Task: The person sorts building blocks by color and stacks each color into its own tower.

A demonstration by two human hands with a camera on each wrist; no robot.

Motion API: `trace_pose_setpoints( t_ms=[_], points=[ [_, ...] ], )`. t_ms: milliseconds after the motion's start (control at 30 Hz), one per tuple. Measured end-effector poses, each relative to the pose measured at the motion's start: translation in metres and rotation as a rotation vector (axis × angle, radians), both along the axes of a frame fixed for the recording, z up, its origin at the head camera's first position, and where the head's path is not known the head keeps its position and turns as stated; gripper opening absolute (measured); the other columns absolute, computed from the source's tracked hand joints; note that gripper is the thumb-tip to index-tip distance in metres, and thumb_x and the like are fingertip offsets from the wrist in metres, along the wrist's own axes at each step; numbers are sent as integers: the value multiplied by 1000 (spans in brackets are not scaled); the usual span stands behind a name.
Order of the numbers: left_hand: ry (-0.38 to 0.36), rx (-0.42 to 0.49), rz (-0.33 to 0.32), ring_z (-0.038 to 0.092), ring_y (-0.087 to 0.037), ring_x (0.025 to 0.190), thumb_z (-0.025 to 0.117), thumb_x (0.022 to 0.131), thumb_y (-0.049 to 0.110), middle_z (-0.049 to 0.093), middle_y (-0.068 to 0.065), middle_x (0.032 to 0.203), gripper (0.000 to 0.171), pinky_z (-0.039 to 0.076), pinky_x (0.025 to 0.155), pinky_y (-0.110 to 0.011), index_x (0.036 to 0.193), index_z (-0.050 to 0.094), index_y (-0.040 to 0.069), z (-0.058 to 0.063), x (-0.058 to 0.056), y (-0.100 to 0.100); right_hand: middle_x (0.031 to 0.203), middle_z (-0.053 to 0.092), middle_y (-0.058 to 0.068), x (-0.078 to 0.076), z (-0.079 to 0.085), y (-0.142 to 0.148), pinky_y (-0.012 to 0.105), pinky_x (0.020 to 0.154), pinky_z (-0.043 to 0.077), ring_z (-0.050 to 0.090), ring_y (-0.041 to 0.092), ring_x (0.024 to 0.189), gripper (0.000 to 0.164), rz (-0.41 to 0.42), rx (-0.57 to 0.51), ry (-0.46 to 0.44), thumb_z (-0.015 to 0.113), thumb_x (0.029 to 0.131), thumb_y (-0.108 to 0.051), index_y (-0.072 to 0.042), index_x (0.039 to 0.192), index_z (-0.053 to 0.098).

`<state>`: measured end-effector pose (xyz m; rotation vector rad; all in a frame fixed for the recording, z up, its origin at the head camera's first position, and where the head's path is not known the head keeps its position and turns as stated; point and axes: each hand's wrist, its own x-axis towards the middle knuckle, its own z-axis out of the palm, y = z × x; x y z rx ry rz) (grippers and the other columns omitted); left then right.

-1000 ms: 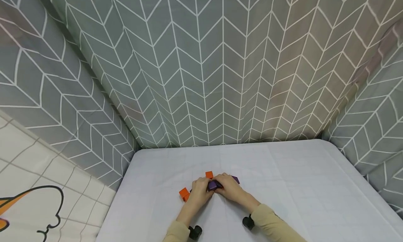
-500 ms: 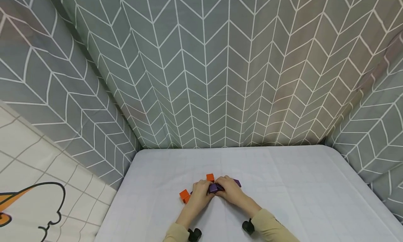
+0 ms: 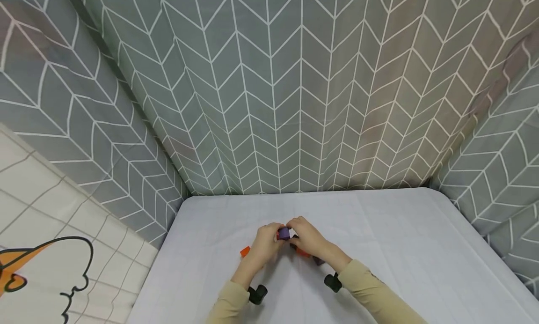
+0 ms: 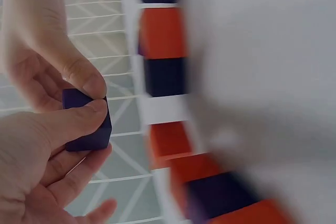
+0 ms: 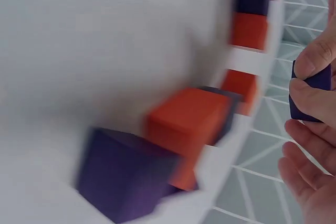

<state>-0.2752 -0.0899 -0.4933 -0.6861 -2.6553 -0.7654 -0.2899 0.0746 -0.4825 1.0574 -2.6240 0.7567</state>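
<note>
A small dark purple block [image 3: 284, 233] is held between the two hands, raised off the table. My left hand [image 3: 266, 242] pinches it, thumb [image 4: 79, 124] on its face and fingers behind. From the other side my right hand [image 3: 307, 237] grips the same block; its thumb [image 5: 307, 98] presses the face close to the left thumb. Below the hands, orange and purple blocks lie on the white table, among them an orange block [image 5: 186, 111] and a large purple block [image 5: 123, 177] in the right wrist view. The hands hide part of these in the head view.
Another orange block [image 3: 245, 252] lies left of the left hand. In the left wrist view, more orange [image 4: 164, 32] and dark blocks line up on the white tabletop [image 3: 379, 239]. A grey chevron curtain [image 3: 294, 104] hangs behind the table.
Both hands have moved up and away from the body with the purple block between them. Blocks under the right wrist, covered before, now show.
</note>
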Motion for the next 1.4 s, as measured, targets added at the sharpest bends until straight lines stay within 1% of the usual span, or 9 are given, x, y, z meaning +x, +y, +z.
trace_pose_setpoints(
  t_ms=[100, 200, 433, 633, 767, 900, 1033, 1300, 1400],
  points=[
    [18, 70, -25, 59, -17, 90, 75, 69, 11, 63, -6, 96, 34, 47, 78, -28, 100, 61, 4, 18, -2, -3, 94, 60, 6, -2, 18, -1, 32, 77, 45, 51, 19, 89, 30, 3, -39, -1, 73, 71, -7, -3, 98, 59],
    [36, 115, -45, 58, -17, 92, 74, 70, 8, 63, -7, 97, 35, 47, 79, -27, 102, 61, 3, 35, -2, -5, 96, 60, 5, -2, 35, -1, 32, 77, 45, 51, 18, 89, 31, 8, -59, 7, 72, 72, -5, -4, 99, 58],
    [99, 115, -51, 57, -17, 96, 73, 71, 6, 62, -6, 101, 37, 46, 82, -27, 106, 60, 4, 66, 10, -10, 96, 59, 3, 6, 65, -1, 28, 75, 46, 50, 15, 87, 32, 25, -77, 59, 72, 72, -6, -5, 101, 58],
    [126, 126, -82, 55, -14, 97, 73, 70, 5, 61, -3, 102, 37, 45, 83, -26, 106, 61, 6, 87, 25, -18, 98, 59, 3, 18, 80, -4, 28, 76, 45, 50, 16, 89, 34, 57, -124, 80, 72, 72, -6, -5, 103, 58],
    [128, 122, -98, 55, -12, 95, 74, 69, 6, 62, -1, 99, 36, 45, 82, -25, 103, 62, 8, 92, 38, -29, 96, 60, 1, 29, 81, -11, 26, 76, 45, 49, 14, 89, 33, 94, -167, 103, 73, 71, -9, -6, 102, 59],
    [111, 121, -106, 56, -12, 93, 76, 67, 7, 63, -1, 96, 36, 46, 81, -28, 100, 63, 8, 86, 53, -42, 93, 61, 0, 41, 73, -22, 23, 74, 46, 50, 12, 87, 31, 124, -176, 99, 74, 71, -12, -7, 99, 61],
    [66, 133, -92, 57, -12, 91, 77, 66, 8, 63, -1, 95, 36, 47, 78, -28, 100, 63, 7, 70, 66, -53, 92, 62, -1, 51, 55, -33, 21, 72, 46, 52, 12, 85, 31, 131, -168, 68, 75, 71, -14, -8, 98, 62],
    [-75, 168, -85, 59, -11, 87, 75, 68, 11, 64, 2, 96, 35, 49, 75, -29, 101, 63, 9, 18, 88, -79, 83, 61, -2, 72, 1, -60, 18, 69, 43, 52, 9, 79, 29, 135, -184, -11, 76, 69, -19, -10, 94, 64],
    [-63, 181, -95, 59, -10, 87, 76, 67, 10, 64, 2, 96, 35, 49, 75, -28, 101, 64, 8, 0, 94, -87, 84, 61, -3, 76, -18, -67, 15, 67, 42, 52, 9, 77, 29, 150, -196, -46, 75, 70, -19, -9, 94, 64]
  ],
)
